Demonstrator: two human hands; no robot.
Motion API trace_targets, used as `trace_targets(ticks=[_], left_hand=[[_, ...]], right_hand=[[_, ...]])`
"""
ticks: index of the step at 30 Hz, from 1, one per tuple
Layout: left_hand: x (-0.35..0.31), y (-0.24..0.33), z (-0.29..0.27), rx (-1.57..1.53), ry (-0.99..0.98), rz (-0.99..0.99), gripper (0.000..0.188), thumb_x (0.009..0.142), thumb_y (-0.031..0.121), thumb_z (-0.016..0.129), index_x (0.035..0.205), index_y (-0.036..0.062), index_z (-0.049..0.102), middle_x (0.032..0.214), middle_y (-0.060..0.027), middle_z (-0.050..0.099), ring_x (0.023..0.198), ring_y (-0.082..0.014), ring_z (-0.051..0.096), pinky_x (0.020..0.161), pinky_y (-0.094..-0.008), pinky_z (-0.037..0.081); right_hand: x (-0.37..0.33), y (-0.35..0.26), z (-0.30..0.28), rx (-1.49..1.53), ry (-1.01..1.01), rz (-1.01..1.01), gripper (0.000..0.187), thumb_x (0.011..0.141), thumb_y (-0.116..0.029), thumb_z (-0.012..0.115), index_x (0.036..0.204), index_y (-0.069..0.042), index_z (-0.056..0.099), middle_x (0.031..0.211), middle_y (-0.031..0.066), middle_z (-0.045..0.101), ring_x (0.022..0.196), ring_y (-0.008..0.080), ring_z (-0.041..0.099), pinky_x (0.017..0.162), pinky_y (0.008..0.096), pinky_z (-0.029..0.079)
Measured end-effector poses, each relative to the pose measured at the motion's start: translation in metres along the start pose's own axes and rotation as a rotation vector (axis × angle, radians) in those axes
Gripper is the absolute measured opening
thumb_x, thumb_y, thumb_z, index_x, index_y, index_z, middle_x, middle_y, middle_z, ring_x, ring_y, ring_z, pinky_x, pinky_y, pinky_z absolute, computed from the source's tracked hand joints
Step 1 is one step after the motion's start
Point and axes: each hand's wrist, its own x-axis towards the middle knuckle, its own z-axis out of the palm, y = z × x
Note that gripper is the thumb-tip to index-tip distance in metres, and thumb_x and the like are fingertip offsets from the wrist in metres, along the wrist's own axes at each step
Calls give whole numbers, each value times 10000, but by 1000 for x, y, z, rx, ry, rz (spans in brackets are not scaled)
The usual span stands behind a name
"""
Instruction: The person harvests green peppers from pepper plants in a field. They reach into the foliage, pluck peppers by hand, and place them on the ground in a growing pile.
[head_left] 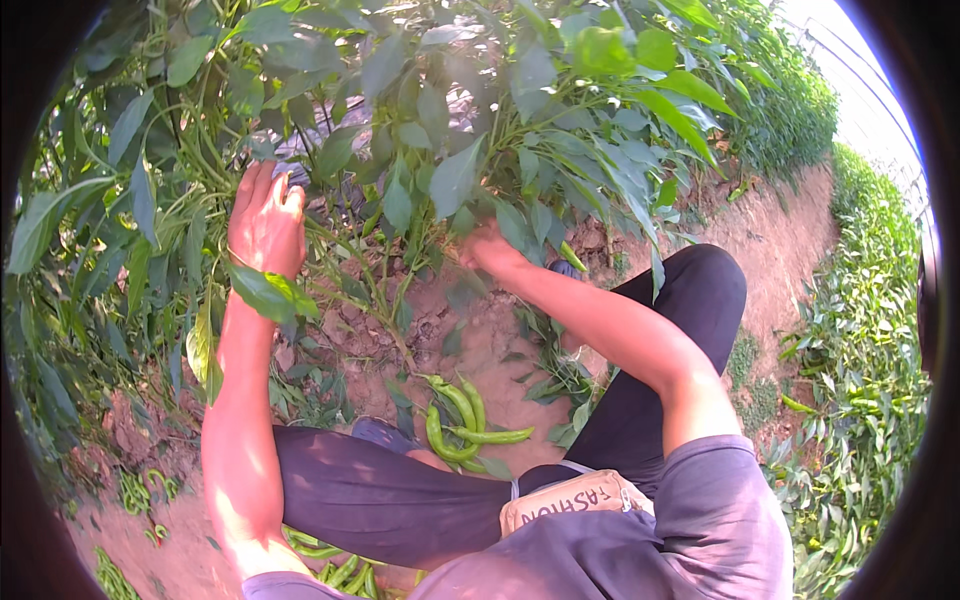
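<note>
My left hand (268,220) reaches up into the pepper plant (395,190), its back toward me. Its fingers are stretched out against the stems and leaves, and nothing shows in them. A drooping leaf (268,292) lies across that wrist. Farther right, my right hand (487,248) is in among the lower leaves of the same plant. Foliage covers its fingers, so what they touch is hidden. On the soil between my legs lies a small pile of long green peppers (455,420).
More green peppers (345,577) lie beneath my left leg, and others (115,572) at the lower left. Reddish bare soil (780,230) runs along the row. Another row of plants (860,400) stands at the right. A tan waist bag (560,498) sits at my lap.
</note>
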Motion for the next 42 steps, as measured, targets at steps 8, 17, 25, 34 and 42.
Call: trace_targets(ticks=[8, 17, 25, 34, 42], left_hand=[[17, 32, 0, 12, -43, 97, 280, 915, 44, 688, 1186, 0, 741, 1421, -216, 664, 1440, -423, 553, 1291, -535, 385], [19, 113, -31, -434, 21, 381, 375, 925, 57, 717, 1300, 45, 700, 1281, -183, 717, 1226, -406, 667, 1097, -525, 525], [36, 140, -35, -208, -69, 289, 421, 928, 172, 790, 1319, 39, 710, 1436, -170, 653, 1516, -411, 489, 1285, -591, 353], [0, 55, -37, -44, -254, 37, 428, 872, 140, 817, 1276, 25, 729, 1394, -194, 660, 1477, -421, 505, 1342, -572, 300], [3, 62, -41, -69, -242, 136, 452, 854, 77, 797, 1289, 11, 693, 1372, -202, 662, 1444, -424, 533, 1345, -573, 301]], right_hand=[[19, 22, 41, -188, 48, -292, 633, 1096, -508, 559, 1486, -10, 580, 1223, 141, 736, 1106, 335, 694, 1027, 476, 543], [3, 2, 47, -542, 23, -607, 427, 1061, -226, 596, 1464, -84, 573, 1397, 141, 658, 1298, 259, 621, 1120, 443, 520], [-50, -28, 63, -462, -146, -706, 451, 955, -171, 680, 1379, -50, 587, 1389, 225, 648, 1227, 465, 672, 1065, 495, 572], [-46, -25, 46, -278, 96, -434, 166, 967, -129, 639, 1073, -44, 735, 1053, 206, 764, 1053, 430, 722, 898, 533, 560], [-10, -42, 42, 69, 189, -696, 466, 954, -26, 576, 1406, -39, 692, 1246, 245, 759, 1106, 443, 733, 1000, 477, 580]])
